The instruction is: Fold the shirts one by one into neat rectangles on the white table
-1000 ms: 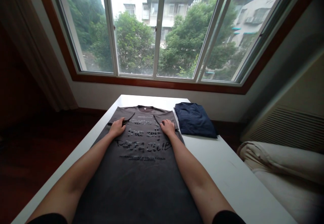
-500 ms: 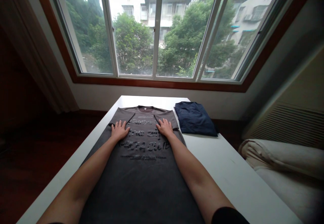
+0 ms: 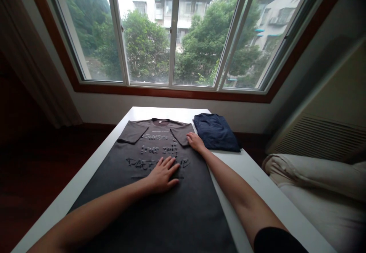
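While a beige fabric curtain hangs at far left, a dark grey cloth T-shirt with black lettering lies flat along a smooth white table, its short sleeves turned inward. The left hand rests open on the lettering; the right hand touches one sleeve's edge, whether gripping I cannot tell. Just beside it lies a folded navy-blue cloth garment, then a cream-coloured fabric roll.
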Tool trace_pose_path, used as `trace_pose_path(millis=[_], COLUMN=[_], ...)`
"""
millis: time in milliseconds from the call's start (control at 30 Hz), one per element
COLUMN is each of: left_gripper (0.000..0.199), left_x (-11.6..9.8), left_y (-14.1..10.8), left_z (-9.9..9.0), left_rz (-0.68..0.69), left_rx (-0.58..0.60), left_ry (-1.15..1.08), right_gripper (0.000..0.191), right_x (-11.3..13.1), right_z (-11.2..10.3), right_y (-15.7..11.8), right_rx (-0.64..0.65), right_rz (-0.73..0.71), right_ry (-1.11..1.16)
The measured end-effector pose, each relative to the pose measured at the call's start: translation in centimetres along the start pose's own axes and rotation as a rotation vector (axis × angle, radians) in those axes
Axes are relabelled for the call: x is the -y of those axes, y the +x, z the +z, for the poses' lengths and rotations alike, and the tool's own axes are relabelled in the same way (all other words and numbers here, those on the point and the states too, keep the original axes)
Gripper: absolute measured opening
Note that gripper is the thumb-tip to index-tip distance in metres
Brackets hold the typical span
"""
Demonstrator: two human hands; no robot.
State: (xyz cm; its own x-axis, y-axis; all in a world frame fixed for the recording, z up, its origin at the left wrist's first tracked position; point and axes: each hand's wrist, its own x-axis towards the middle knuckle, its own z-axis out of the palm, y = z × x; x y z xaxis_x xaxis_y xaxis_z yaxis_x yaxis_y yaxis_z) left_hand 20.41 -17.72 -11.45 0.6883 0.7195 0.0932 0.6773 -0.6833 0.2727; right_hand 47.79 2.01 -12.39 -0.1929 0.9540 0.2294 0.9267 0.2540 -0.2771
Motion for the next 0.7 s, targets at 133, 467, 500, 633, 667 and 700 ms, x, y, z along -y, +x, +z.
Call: trace_pose_path(millis=[133, 467, 500, 633, 667, 700], left_gripper=[0.073, 0.05, 0.045, 0.03, 0.029, 0.027], left_x=[-7.4, -16.7, -17.0, -18.1, -18.3, -18.3], left_y=[-0.3, 2.7, 3.1, 3.7, 3.7, 3.6], left_z=[0.9, 1.3, 1.2, 1.0, 0.8, 0.6], left_rz=[0.287, 0.665, 0.692, 0.784, 0.793, 0.798], left_rx=[0.025, 0.051, 0.064, 0.116, 0.105, 0.081], left_ry=[-0.05, 0.121, 0.128, 0.101, 0.1, 0.101], right_gripper=[0.044, 0.041, 0.042, 0.047, 0.048, 0.049], right_x=[-1.7, -2.8, -2.8, -2.5, -2.4, -2.4], right_z=[-0.1, -1.0, -1.0, -0.7, -0.8, -0.8], right_y=[-0.2, 5.1, 5.6, 7.4, 7.8, 8.1], right_rx=[0.072, 0.069, 0.072, 0.044, 0.033, 0.024], right_rz=[-0.004, 0.211, 0.23, 0.349, 0.373, 0.385], right_ry=[-0.021, -0.019, -0.024, 0.029, 0.064, 0.101])
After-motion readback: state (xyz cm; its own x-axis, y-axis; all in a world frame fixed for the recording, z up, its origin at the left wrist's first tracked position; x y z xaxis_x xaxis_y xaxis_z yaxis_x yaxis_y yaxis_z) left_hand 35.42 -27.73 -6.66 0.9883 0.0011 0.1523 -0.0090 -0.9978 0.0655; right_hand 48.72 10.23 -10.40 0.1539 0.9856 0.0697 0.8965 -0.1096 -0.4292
